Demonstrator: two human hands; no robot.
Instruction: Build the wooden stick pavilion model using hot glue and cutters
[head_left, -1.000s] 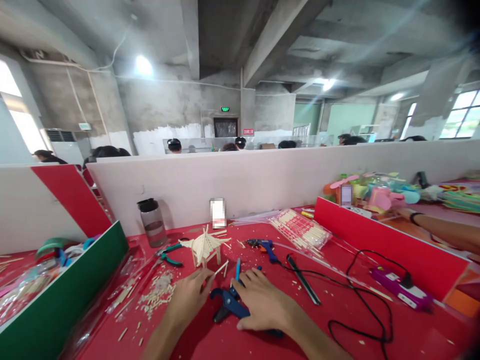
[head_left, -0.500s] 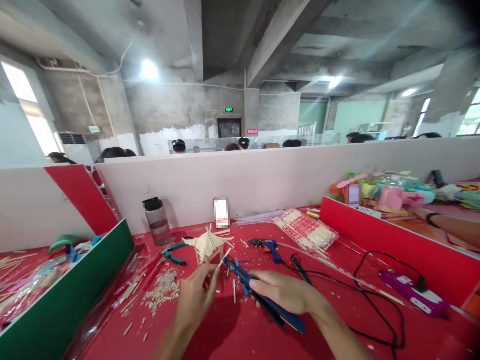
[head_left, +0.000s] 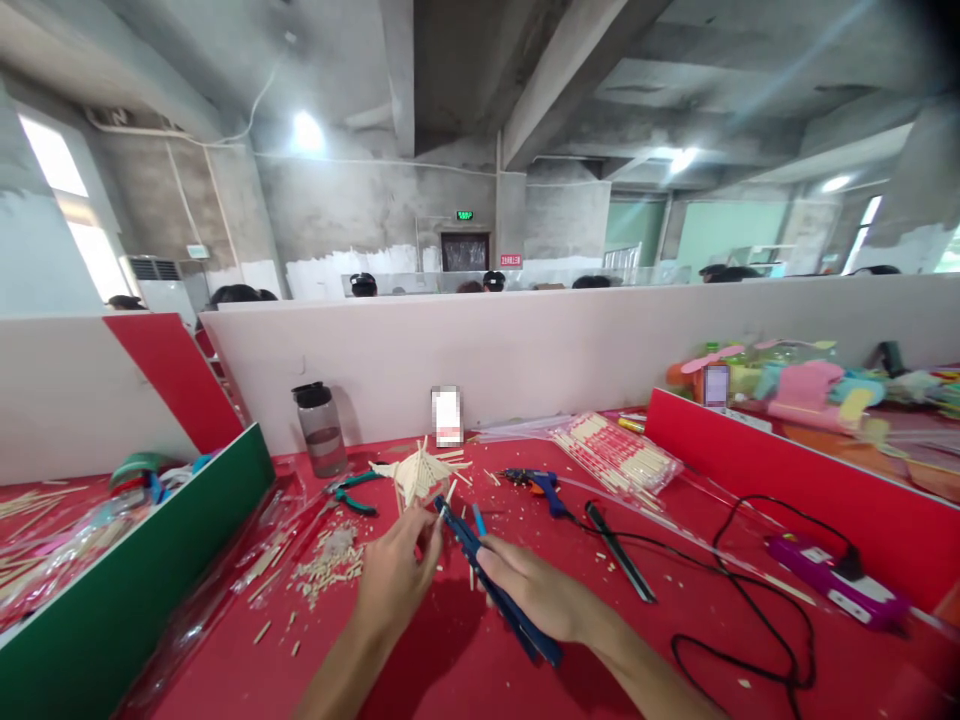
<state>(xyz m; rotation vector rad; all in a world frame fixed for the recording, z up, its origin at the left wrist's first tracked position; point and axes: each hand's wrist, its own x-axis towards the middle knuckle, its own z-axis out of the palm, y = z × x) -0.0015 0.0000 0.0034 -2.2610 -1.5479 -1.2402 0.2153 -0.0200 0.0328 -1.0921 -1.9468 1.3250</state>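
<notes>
My left hand (head_left: 397, 565) pinches a short, thin wooden stick (head_left: 451, 492) just in front of the small wooden stick model. In my right hand (head_left: 529, 590) is a dark blue, two-handled hand cutter (head_left: 469, 545), its fingers wrapped round the handles. The cutter's head meets the stick close to my left fingertips; whether the jaws are closed on it, I cannot tell. Behind both hands stands the pale model (head_left: 420, 472) with a pointed, roof-like top, its lower part partly hidden by my left hand. A blue strip (head_left: 479, 519) lies beside the cutter.
Green-handled pliers (head_left: 354, 500) and wood offcuts (head_left: 330, 570) lie left. A glue gun (head_left: 536, 487), packed sticks (head_left: 615, 455), a dark knife (head_left: 621, 553) and a purple power strip (head_left: 836, 580) with black cable are right. A bottle (head_left: 320, 430) and phone (head_left: 448, 415) stand behind.
The cutter has swung nearer my left hand and its handles have drawn closer together. The dark knife now shows fully. A person's arm at the far right has left view.
</notes>
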